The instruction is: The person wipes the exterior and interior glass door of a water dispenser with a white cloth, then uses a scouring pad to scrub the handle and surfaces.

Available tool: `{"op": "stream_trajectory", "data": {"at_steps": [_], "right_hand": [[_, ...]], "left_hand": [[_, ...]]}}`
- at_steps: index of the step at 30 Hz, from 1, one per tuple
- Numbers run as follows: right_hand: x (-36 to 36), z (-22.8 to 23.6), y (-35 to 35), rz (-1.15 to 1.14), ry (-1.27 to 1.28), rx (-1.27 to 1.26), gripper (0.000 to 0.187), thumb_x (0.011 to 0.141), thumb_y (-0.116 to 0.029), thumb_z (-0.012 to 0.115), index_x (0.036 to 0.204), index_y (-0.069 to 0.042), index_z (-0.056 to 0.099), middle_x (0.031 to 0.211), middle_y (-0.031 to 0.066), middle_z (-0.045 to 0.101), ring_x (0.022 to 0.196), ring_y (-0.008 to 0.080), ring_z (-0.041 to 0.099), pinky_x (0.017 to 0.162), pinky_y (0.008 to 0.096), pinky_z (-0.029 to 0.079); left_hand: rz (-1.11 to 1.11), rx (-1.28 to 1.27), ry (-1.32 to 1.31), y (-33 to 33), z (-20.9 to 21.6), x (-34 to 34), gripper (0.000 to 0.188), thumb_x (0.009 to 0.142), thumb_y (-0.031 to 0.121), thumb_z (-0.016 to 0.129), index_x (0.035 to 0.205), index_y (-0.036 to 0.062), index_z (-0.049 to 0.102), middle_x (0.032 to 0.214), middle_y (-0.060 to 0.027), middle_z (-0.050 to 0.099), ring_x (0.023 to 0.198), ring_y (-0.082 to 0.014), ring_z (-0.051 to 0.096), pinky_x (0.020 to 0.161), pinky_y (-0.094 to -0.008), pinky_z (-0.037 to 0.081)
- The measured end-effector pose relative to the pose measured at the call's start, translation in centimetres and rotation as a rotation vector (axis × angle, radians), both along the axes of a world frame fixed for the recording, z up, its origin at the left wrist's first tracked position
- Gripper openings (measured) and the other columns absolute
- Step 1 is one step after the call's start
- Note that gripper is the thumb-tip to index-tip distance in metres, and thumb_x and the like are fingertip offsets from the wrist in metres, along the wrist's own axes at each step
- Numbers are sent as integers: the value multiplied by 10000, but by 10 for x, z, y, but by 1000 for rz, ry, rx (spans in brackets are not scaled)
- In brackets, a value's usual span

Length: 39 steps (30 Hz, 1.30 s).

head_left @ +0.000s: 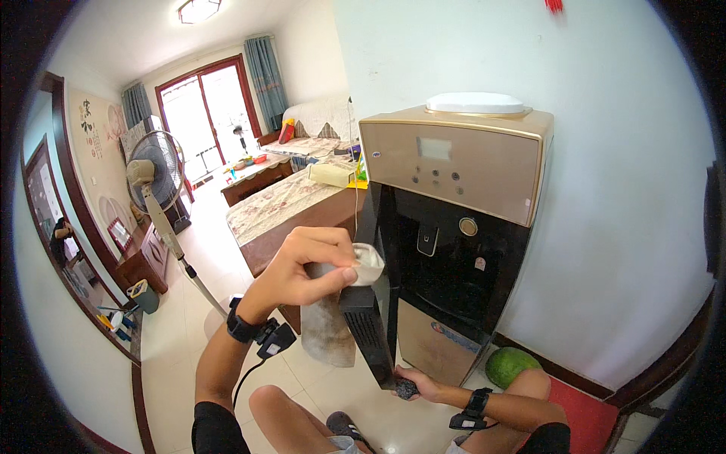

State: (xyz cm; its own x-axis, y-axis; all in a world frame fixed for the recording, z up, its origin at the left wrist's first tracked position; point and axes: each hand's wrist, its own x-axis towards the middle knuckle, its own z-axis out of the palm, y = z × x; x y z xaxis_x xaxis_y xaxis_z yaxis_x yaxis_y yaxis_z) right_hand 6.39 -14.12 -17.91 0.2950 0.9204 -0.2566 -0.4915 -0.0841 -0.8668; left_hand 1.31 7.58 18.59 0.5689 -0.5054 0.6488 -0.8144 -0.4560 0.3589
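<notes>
My left hand [318, 265] pinches a whitish cloth [369, 265] between thumb and fingers, at the top of a black slotted panel [366, 333]. A grey, stained length of cloth [329, 333] hangs below that hand, left of the panel. Low down, my right hand [420, 384] closes around the panel's bottom end, beside a dark speckled lump [406, 389] whose kind I cannot make out. Just behind stands a gold and black water dispenser [460, 166] with a white lid on top. Whether the panel is joined to the dispenser is hidden.
A green watermelon [511, 366] lies on the floor right of the dispenser, near a red mat [582, 408]. To the left stand a floor fan [155, 178] and a grey bin [144, 296]. Behind are a cloth-covered seat [280, 204] and a low table [257, 170].
</notes>
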Motion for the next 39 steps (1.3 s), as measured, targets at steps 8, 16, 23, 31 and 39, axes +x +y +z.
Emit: {"op": "stream_trajectory", "data": {"at_steps": [8, 16, 23, 31, 39], "right_hand": [[-4, 15, -6, -66, -37, -95, 614, 1009, -600, 345, 1046, -47, 608, 755, 56, 638, 476, 63, 462, 363, 215, 278], [-4, 14, -6, -44, 7, -41, 602, 1009, -583, 374, 1062, -29, 604, 774, 68, 644, 491, 74, 502, 371, 218, 296], [-2, 11, -11, -74, -35, -106, 652, 1007, -615, 319, 1096, -36, 606, 791, 61, 654, 522, 75, 542, 374, 206, 297], [-5, 3, -8, -88, -52, -31, 658, 987, -650, 322, 1115, -67, 598, 800, 66, 650, 512, 73, 508, 377, 204, 301], [-1, -2, -11, -72, -44, -43, 623, 981, -656, 335, 1127, -104, 584, 804, 76, 642, 516, 84, 496, 377, 209, 306]], "left_hand": [[152, -27, 97, 14, 0, 86, 302, 901, 236, 682, 782, -38, 641, 736, -33, 563, 692, -131, 499, 643, -281, 399], [320, -110, 138, 30, -4, 143, 267, 907, 203, 669, 860, -59, 682, 803, -56, 612, 770, -136, 551, 724, -290, 433], [142, -135, 127, 26, -15, 104, 329, 941, 207, 618, 745, -51, 563, 781, -38, 540, 718, -121, 481, 654, -289, 394], [24, -99, -10, 4, -14, 30, 482, 900, 432, 633, 797, -38, 599, 787, -87, 548, 719, -199, 525, 657, -308, 419], [13, -4, -151, -15, -14, -16, 555, 662, 480, 860, 841, -5, 657, 797, -90, 569, 697, -233, 557, 626, -308, 436]]}}
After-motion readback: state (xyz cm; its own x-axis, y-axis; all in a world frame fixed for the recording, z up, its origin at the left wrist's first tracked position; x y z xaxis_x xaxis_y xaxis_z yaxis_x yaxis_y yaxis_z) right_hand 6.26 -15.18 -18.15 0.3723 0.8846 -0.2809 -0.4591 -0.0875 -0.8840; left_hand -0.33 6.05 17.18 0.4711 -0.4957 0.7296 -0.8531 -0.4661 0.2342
